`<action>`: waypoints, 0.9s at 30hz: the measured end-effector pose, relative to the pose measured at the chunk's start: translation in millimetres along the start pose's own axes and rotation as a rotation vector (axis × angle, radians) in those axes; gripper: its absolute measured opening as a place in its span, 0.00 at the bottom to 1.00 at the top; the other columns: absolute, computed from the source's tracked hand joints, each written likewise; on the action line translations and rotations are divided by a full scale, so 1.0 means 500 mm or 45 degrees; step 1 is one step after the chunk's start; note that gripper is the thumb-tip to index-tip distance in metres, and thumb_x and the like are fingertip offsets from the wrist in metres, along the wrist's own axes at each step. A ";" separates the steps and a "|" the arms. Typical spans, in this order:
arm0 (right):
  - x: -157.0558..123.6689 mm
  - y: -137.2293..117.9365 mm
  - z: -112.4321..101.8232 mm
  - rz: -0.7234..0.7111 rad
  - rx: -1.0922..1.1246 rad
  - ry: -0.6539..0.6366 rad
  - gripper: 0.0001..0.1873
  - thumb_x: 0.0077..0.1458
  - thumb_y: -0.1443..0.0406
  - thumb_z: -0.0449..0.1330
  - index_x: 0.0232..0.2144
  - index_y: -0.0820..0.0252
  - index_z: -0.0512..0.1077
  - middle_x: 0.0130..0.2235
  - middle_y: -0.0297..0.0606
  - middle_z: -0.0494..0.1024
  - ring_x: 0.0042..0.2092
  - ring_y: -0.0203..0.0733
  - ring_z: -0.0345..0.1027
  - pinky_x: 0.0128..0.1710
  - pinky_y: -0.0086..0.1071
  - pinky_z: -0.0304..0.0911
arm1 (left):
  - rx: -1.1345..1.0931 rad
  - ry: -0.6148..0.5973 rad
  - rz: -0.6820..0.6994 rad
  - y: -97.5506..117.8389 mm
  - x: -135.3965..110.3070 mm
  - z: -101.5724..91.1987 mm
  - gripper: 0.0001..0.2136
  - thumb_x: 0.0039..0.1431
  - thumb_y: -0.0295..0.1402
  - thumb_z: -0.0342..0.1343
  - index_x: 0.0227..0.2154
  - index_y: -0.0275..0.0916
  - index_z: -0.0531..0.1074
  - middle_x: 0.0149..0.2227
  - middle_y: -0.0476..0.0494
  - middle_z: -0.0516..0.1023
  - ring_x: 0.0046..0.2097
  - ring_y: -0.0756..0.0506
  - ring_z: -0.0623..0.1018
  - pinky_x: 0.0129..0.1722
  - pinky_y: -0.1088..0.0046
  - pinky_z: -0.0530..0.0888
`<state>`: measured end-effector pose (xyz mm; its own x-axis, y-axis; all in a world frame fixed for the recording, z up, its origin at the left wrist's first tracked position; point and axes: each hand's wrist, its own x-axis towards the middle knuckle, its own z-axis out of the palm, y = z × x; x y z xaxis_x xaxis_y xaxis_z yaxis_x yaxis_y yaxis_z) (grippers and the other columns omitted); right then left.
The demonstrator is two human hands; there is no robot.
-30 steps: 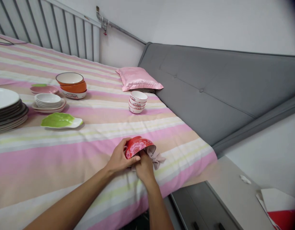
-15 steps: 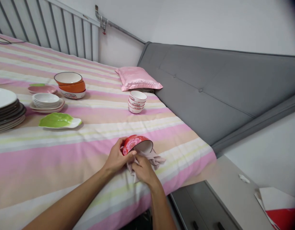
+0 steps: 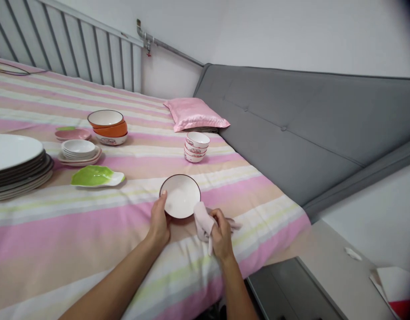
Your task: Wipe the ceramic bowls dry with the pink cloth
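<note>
A bowl [image 3: 182,195] with a white inside and a dark rim is tilted toward me over the bed. My left hand [image 3: 159,222] grips it at its left side, thumb over the rim and the other fingers hidden behind. My right hand [image 3: 222,231] is closed on a pale pink cloth [image 3: 202,220], which bunches up at the bowl's lower right rim. The bowl's outside is turned away from view.
On the striped bedsheet [image 3: 131,249] stand a stack of plates [image 3: 16,153], small white dishes [image 3: 78,147], a green leaf-shaped dish [image 3: 94,176], orange bowls [image 3: 111,130] and stacked white bowls [image 3: 197,144]. A pink pillow [image 3: 196,114] lies by the grey headboard [image 3: 291,106].
The bowl has turned from showing its red flowered outside to showing its white inside. My right hand has moved right with the cloth, away from under the bowl. The view has shifted slightly.
</note>
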<state>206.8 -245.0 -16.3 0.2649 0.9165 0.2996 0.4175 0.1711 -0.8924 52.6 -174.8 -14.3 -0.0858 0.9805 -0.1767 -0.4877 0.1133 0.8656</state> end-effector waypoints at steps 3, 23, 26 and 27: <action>0.005 0.028 0.028 0.099 -0.166 0.220 0.10 0.56 0.61 0.47 0.29 0.58 0.64 0.25 0.30 0.68 0.27 0.38 0.61 0.29 0.28 0.55 | -0.092 0.190 -0.121 0.016 0.010 -0.006 0.25 0.55 0.51 0.50 0.51 0.43 0.63 0.55 0.41 0.70 0.54 0.40 0.72 0.37 0.69 0.77; 0.005 0.055 0.100 0.006 -0.872 0.375 0.16 0.56 0.63 0.43 0.26 0.59 0.68 0.25 0.42 0.74 0.28 0.46 0.67 0.30 0.34 0.55 | -0.147 0.166 -0.513 0.074 0.046 -0.060 0.19 0.53 0.45 0.56 0.43 0.39 0.67 0.45 0.39 0.76 0.46 0.42 0.77 0.36 0.70 0.78; 0.007 0.053 0.106 0.004 -0.900 0.383 0.16 0.55 0.63 0.44 0.30 0.61 0.71 0.28 0.44 0.77 0.31 0.48 0.69 0.32 0.35 0.58 | -0.107 0.063 -0.590 0.108 0.057 -0.098 0.19 0.50 0.45 0.60 0.39 0.36 0.69 0.33 0.41 0.78 0.36 0.42 0.79 0.32 0.68 0.78; 0.007 0.054 0.108 0.001 -0.913 0.382 0.16 0.55 0.64 0.44 0.31 0.61 0.71 0.29 0.45 0.77 0.31 0.48 0.70 0.32 0.35 0.58 | -0.106 0.031 -0.591 0.117 0.058 -0.110 0.19 0.50 0.44 0.60 0.40 0.36 0.69 0.32 0.42 0.78 0.35 0.43 0.79 0.32 0.69 0.78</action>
<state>172.3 -217.6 -57.5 0.4469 0.7620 0.4687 0.8504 -0.1991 -0.4870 -26.5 -148.4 5.5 0.1382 0.8249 -0.5481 -0.5475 0.5248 0.6518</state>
